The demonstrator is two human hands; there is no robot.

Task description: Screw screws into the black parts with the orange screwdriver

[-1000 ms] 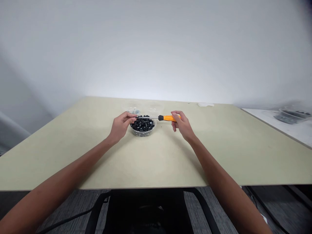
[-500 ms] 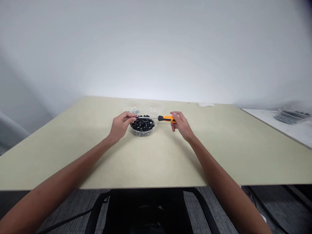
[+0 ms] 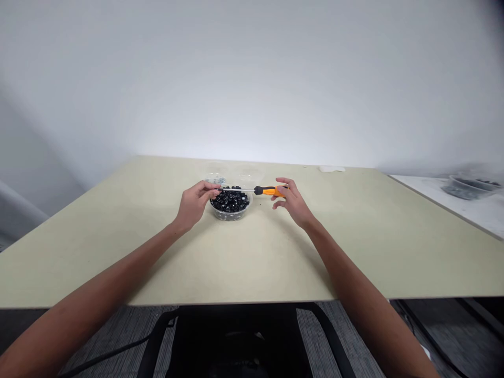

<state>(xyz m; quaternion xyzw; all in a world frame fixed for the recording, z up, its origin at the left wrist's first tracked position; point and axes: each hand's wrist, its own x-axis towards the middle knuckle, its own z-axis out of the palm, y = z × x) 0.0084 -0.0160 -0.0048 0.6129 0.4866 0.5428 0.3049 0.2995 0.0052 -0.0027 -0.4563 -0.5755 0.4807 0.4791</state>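
Here, left grip (image 3: 194, 201) and right grip (image 3: 293, 202) both hold one screwdriver (image 3: 259, 190) near one bowl (image 3: 231, 216).

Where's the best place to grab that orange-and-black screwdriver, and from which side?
Probably by its thick handle, coming from the person's right, where the right hand is. The screwdriver is roughly level, handle end pointing right; its thin shaft runs left to the left hand, whose fingertips crowd that end.

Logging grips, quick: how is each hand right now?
Left hand: pinched closed at the tip of the screwdriver; what's between is hidden.
Right hand: loosely holding the orange handle.
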